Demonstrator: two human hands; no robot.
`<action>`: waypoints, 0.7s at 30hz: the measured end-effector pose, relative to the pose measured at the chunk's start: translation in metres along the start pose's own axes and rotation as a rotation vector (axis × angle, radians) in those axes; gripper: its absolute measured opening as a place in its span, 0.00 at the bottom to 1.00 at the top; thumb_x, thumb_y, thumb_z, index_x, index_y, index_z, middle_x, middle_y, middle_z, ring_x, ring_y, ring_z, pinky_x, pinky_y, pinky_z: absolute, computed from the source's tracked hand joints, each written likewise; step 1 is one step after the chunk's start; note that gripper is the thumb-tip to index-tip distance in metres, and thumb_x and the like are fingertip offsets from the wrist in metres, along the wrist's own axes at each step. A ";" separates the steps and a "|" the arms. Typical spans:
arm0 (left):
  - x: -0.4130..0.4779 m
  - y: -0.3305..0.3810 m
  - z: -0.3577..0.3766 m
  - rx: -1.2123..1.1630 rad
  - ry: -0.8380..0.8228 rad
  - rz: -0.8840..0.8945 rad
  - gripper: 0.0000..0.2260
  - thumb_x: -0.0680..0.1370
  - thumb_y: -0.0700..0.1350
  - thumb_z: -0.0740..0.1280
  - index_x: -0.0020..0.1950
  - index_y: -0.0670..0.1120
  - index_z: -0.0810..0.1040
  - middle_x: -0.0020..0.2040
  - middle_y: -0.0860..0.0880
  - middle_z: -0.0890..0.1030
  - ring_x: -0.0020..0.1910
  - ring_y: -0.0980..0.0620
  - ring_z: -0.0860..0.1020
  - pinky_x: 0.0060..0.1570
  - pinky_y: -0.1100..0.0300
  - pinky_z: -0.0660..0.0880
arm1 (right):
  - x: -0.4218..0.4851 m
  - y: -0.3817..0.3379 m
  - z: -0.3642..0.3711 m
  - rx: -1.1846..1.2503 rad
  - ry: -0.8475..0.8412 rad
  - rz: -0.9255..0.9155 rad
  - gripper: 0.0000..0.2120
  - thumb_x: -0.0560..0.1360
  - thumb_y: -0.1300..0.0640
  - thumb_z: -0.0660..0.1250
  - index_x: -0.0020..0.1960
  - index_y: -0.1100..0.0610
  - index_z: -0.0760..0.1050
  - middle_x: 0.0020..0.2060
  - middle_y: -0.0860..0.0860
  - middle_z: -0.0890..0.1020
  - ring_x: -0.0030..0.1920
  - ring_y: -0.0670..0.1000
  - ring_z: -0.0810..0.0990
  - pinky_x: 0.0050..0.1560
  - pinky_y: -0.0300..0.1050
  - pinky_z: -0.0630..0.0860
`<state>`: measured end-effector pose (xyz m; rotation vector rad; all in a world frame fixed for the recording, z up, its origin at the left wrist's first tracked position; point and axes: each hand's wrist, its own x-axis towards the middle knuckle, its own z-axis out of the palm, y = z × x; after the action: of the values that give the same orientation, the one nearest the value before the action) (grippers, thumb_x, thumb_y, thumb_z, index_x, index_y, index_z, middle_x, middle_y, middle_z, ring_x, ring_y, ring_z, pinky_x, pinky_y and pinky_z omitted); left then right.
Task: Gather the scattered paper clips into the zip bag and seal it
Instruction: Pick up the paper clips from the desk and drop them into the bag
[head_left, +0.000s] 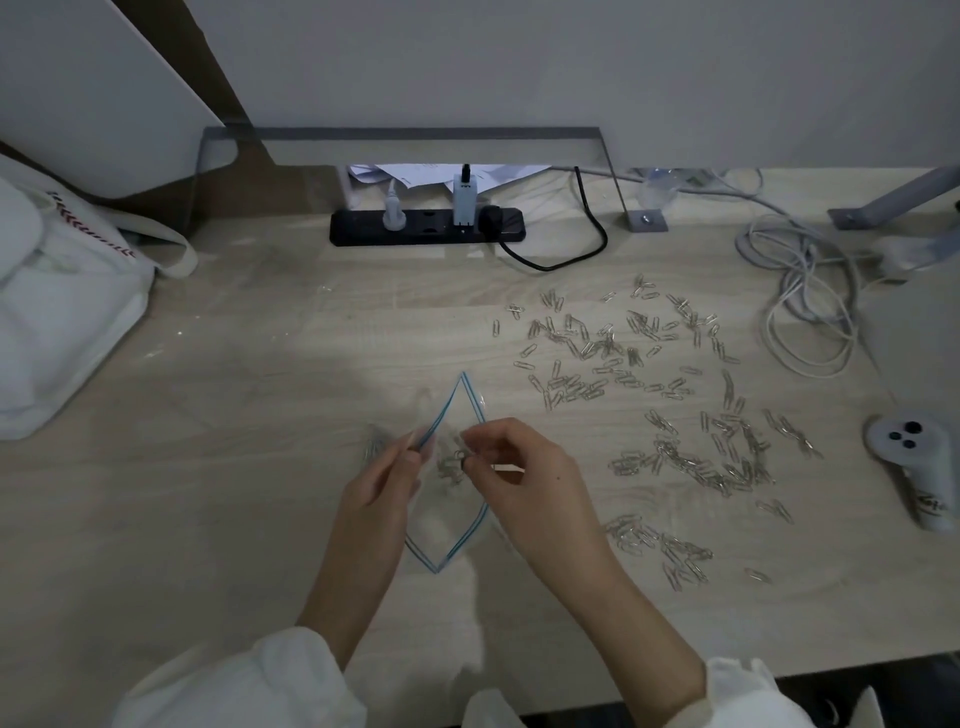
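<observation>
The zip bag is held mouth-up over the desk, its blue-lined opening spread into a diamond; the near-left lip is pinched by the fingers of the left hand, closed together on the plastic; a small bunch of clips is clamped between the fingers of the right hand, right at the mouth of the bag; a few clips seem to lie already inside, just below those fingers (the clear film makes the count impossible to judge). The scattered paper clips are spread well out to the right of the right fingers and beyond them, in loose heaps; a small cluster is also seen just left of the left fingers, though whether inside or outside the bag cannot be told.

Most of the task is judged to be left. Several risks are seen: the bunch could be released over the rim rather than inside it, since the far lip is unsupported and may sag shut; clips already bagged could spill if the pinched lip is let tilt; linked clips may snag on the zip track and later keep the seal from closing; strays by the white cable and the controller could be overlooked.
</observation>
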<state>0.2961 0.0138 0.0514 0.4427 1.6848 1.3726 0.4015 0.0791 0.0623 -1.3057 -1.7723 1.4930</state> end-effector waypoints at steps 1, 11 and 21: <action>0.000 -0.001 0.000 0.002 0.000 -0.001 0.12 0.80 0.39 0.58 0.52 0.53 0.77 0.52 0.57 0.81 0.50 0.69 0.78 0.58 0.63 0.72 | -0.001 0.001 0.000 -0.012 -0.015 -0.001 0.09 0.72 0.65 0.66 0.48 0.53 0.78 0.39 0.42 0.79 0.45 0.40 0.78 0.44 0.25 0.72; -0.001 -0.009 0.000 0.051 -0.029 -0.032 0.12 0.79 0.42 0.60 0.60 0.46 0.78 0.51 0.61 0.82 0.56 0.61 0.77 0.58 0.63 0.71 | -0.002 0.062 -0.051 -0.247 0.169 0.016 0.05 0.74 0.63 0.63 0.45 0.54 0.75 0.42 0.50 0.79 0.38 0.44 0.76 0.38 0.29 0.71; -0.004 -0.010 0.010 0.059 -0.066 -0.039 0.09 0.79 0.44 0.61 0.52 0.54 0.79 0.53 0.59 0.80 0.56 0.61 0.76 0.56 0.65 0.70 | -0.054 0.183 -0.141 -0.683 0.371 0.569 0.20 0.74 0.51 0.60 0.58 0.64 0.70 0.56 0.61 0.71 0.57 0.63 0.71 0.54 0.51 0.67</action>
<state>0.3084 0.0139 0.0442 0.4814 1.6752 1.2692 0.6072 0.0907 -0.0557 -2.4028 -1.7962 0.7775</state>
